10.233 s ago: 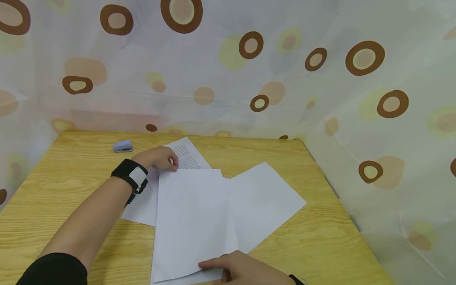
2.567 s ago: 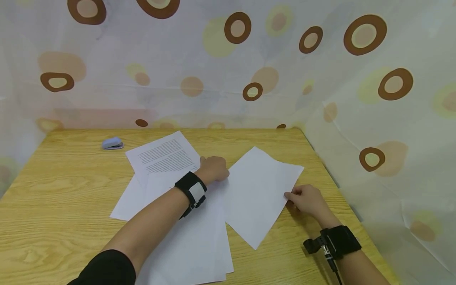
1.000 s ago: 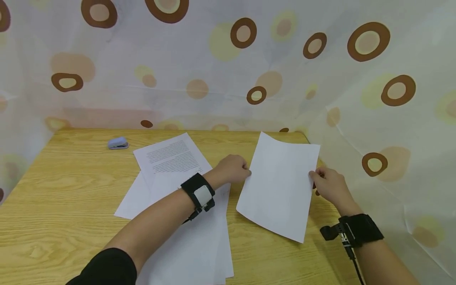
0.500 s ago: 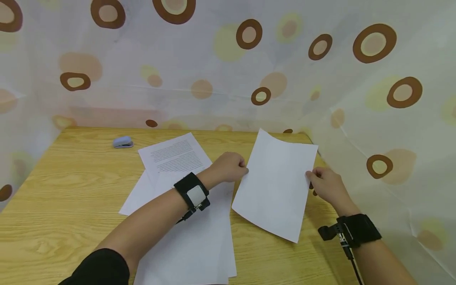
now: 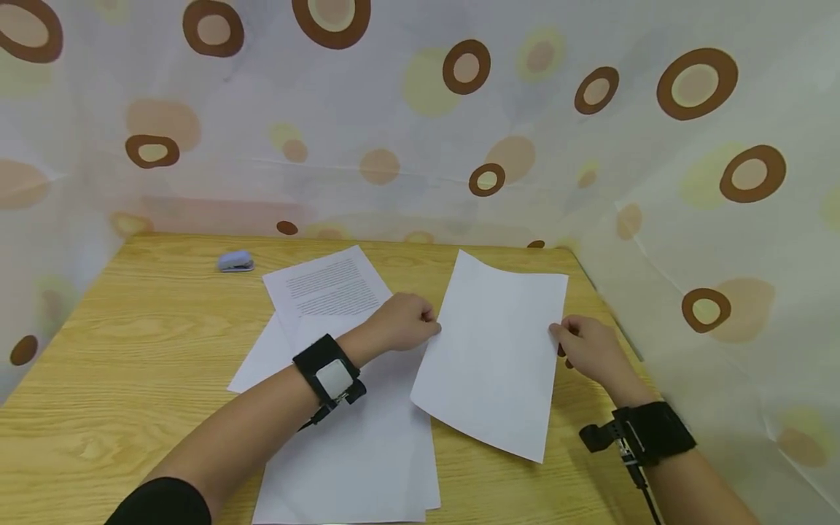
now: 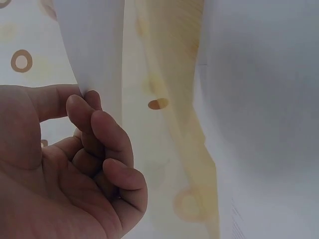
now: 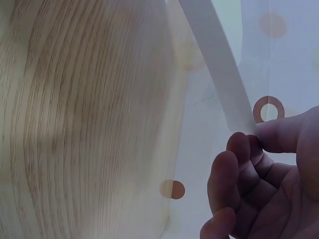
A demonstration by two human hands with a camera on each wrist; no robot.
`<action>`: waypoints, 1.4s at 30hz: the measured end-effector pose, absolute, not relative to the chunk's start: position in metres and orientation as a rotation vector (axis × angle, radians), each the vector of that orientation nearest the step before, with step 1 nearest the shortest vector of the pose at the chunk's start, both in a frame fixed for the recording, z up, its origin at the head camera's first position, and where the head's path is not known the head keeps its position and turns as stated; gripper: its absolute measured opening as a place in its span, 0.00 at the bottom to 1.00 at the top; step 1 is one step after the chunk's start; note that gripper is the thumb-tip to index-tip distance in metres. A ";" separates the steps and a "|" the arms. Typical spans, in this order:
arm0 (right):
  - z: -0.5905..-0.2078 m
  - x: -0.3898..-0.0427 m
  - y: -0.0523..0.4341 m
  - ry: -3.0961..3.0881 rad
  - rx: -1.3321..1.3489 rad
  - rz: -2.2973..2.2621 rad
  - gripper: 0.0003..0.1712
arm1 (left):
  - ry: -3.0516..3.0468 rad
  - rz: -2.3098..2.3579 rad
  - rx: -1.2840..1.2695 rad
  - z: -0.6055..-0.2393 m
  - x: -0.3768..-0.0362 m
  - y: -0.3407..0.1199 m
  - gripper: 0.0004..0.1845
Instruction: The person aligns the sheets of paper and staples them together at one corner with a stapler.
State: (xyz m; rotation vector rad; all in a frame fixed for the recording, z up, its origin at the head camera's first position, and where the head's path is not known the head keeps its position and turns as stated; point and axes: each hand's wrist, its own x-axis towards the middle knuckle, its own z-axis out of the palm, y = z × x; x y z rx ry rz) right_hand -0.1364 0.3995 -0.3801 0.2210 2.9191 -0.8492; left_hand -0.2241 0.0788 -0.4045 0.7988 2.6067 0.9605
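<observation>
Both hands hold one white sheet of paper [image 5: 492,357] by its long sides, raised over the table and slightly curved, its near face blank. My left hand [image 5: 410,321] pinches the left edge between thumb and fingers; in the left wrist view the paper's edge [image 6: 99,55] runs into that pinch. The right edge is pinched by my right hand [image 5: 590,350], and the right wrist view shows the sheet [image 7: 219,64] meeting the thumb and forefinger. Beneath my left forearm lies a spread of white sheets [image 5: 354,467], partly covered by the arm. A page with printed lines [image 5: 331,284] sticks out behind them.
A small light-blue stapler [image 5: 235,261] stands at the back left of the wooden table [image 5: 131,350]. Patterned sheeting [image 5: 394,109] rises behind the table and along its right side. A cable hangs from the right wrist's camera [image 5: 597,437].
Earlier the left hand lay on the paper pile and the right pressed a near edge. Since then, both hands have lifted one sheet off the table and turned it upright; lately it shifted slightly left.
</observation>
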 end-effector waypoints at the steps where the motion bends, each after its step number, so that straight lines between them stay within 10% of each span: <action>1: -0.379 -0.136 0.397 2.915 0.216 -0.851 0.25 | 2.609 0.961 0.782 -0.405 -0.224 0.076 0.16; 42: -0.386 -0.148 0.307 2.854 -0.041 -0.907 0.22 | 2.638 1.041 0.612 -0.406 -0.194 -0.042 0.11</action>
